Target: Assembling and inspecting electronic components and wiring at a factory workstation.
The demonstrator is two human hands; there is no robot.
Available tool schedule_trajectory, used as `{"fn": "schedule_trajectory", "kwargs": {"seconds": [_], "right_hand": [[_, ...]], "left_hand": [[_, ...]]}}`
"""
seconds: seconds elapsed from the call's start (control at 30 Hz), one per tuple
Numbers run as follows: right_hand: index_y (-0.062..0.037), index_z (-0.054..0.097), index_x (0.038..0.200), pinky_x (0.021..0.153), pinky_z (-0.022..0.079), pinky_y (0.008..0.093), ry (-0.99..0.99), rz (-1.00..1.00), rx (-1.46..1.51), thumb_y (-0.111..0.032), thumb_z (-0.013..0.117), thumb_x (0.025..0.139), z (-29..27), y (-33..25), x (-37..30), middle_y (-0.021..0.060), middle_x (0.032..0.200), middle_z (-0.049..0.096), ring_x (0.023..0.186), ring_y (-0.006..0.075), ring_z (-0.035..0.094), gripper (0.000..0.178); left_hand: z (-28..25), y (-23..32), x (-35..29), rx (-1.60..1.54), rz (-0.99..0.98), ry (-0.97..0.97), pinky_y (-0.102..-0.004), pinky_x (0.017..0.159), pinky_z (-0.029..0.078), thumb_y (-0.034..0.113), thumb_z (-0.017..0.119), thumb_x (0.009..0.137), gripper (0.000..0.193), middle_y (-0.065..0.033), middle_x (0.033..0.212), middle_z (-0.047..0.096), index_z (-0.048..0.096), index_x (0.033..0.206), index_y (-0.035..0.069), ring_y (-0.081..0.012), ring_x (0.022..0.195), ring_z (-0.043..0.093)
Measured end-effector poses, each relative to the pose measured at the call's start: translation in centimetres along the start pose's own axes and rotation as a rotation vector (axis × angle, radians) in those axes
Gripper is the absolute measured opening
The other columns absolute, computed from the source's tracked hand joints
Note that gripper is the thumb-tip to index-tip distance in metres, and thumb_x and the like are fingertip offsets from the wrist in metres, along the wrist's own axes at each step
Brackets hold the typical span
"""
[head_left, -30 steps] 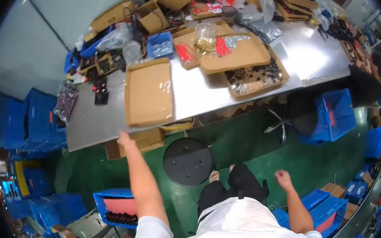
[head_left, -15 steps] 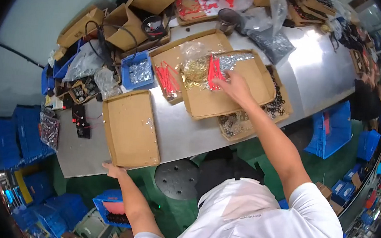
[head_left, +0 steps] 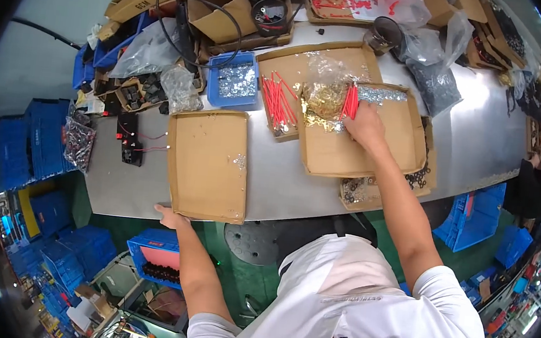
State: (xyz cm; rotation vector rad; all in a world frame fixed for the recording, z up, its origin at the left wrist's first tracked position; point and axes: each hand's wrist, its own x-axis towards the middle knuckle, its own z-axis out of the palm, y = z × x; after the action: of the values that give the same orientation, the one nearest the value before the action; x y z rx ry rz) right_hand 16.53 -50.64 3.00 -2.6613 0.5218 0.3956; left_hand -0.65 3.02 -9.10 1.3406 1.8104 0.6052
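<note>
My right hand (head_left: 367, 123) reaches into a shallow cardboard tray (head_left: 333, 162) right of the middle. Its fingers are closed on the lower end of a bundle of thin red wires (head_left: 351, 100). Beside the bundle in that tray lie gold-coloured small metal parts (head_left: 319, 118) and silver ones (head_left: 385, 95). My left hand (head_left: 173, 217) rests at the table's front edge, by the near left corner of another cardboard tray (head_left: 208, 169). Its fingers are apart and it holds nothing visible. A few small silver pieces (head_left: 239, 161) lie in this left tray.
A further cardboard tray behind holds loose red wires (head_left: 278, 103). Left of it stands a blue bin (head_left: 233, 81) of small silver parts. Under the right tray sits a box with dark rings (head_left: 418, 179). A black device (head_left: 130, 139) with red leads lies left.
The view has shifted, so the table sits further right and higher. My right hand has closed on the red wires, which are now bunched more tightly. My left hand stays at the table edge.
</note>
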Motion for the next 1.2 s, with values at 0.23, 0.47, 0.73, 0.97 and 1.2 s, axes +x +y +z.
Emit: {"fn": "schedule_trajectory", "kwargs": {"seconds": [0.23,0.47,0.73,0.97,1.2], "right_hand": [[0.0028,0.049,0.11,0.082,0.049,0.0481,0.083,0.047,-0.08,-0.031,0.065,0.079,0.1,-0.2,0.1,0.0246,0.11,0.056,0.094,0.0408,0.06,0.049],[0.0022,0.05,0.113,0.087,0.048,0.0458,-0.068,0.051,-0.045,-0.024,0.067,0.076,-1.2,-0.8,0.8,0.0249,0.111,0.059,0.103,0.0385,0.059,0.048],[0.0034,0.063,0.089,0.076,0.05,0.0454,-0.149,-0.007,0.112,-0.034,0.067,0.074,-0.8,-1.5,0.4,0.024,0.086,0.066,0.086,0.0361,0.065,0.041],[0.0057,0.057,0.1,0.074,0.049,0.0425,0.093,-0.237,0.015,-0.042,0.071,0.076,1.8,5.6,4.2,0.023,0.089,0.065,0.084,0.036,0.064,0.055],[0.0052,0.057,0.112,0.082,0.048,0.0408,0.091,-0.171,-0.234,-0.038,0.068,0.078,-2.3,1.0,0.7,0.0258,0.096,0.065,0.09,0.0387,0.064,0.056]], "left_hand": [[0.7,0.5,-1.5,0.073,-0.058,0.027,-0.0462,0.068,0.054,0.063,0.051,0.084,0.08,-0.0209,0.103,0.064,0.057,0.111,-0.012,-0.0372,0.084,0.064],[-0.4,1.2,-1.4,0.115,-0.01,-0.002,-0.0436,0.071,0.055,0.065,0.05,0.083,0.086,-0.0234,0.1,0.064,0.055,0.108,-0.018,-0.0379,0.085,0.064],[-2.2,-0.4,1.7,0.797,0.278,-0.1,-0.0423,0.075,0.053,0.06,0.062,0.077,0.083,-0.0155,0.105,0.064,0.04,0.135,0.006,-0.0305,0.086,0.066],[1.3,1.0,-1.5,0.123,0.008,0.111,-0.0439,0.088,0.047,0.064,0.057,0.08,0.087,-0.0283,0.114,0.058,0.046,0.12,-0.013,-0.0411,0.105,0.058],[-1.2,3.7,1.8,0.374,0.684,0.203,-0.0517,0.099,0.037,0.035,0.076,0.072,0.082,-0.0271,0.134,0.038,0.037,0.134,0.0,-0.0438,0.124,0.037]]}}
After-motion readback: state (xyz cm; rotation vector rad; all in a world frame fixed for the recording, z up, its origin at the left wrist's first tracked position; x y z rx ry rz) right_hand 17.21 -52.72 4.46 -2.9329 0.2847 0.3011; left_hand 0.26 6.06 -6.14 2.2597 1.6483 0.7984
